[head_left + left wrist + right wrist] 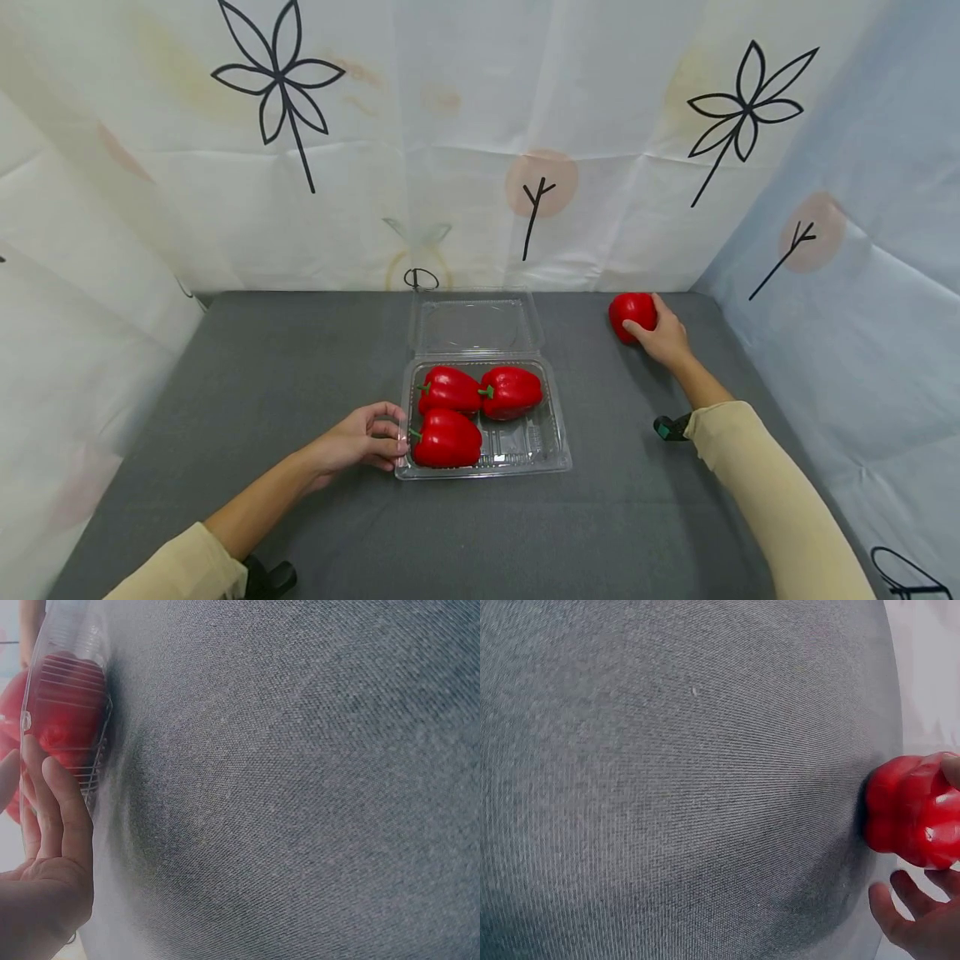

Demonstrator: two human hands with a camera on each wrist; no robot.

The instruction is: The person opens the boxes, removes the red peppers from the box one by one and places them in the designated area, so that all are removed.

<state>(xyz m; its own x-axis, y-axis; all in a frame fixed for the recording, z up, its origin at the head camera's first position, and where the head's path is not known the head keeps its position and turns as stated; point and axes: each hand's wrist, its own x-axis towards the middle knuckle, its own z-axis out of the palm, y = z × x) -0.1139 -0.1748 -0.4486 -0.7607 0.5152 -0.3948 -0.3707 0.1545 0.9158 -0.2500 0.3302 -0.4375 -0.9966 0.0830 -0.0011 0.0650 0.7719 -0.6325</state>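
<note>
A clear plastic clamshell container (525, 467) lies with its lid (476, 325) folded back, holding three red bell peppers, one of them a front-left pepper (447, 439). My left hand (367, 439) is at the container's left edge, thumb by the rim and fingers along the outer wall; the left wrist view shows those fingers (56, 817) beside the ribbed side. Far to the right, my right hand (663, 335) grips another red bell pepper (628, 315). In the right wrist view the thumb lies on this lobed pepper (911, 810), with several fingers below it.
A grey cloth (300, 375) covers the table. White printed fabric (450, 108) hangs behind it, and more fabric (885, 333) stands close to the right arm. Dark wrist devices (670, 427) show at both sleeves.
</note>
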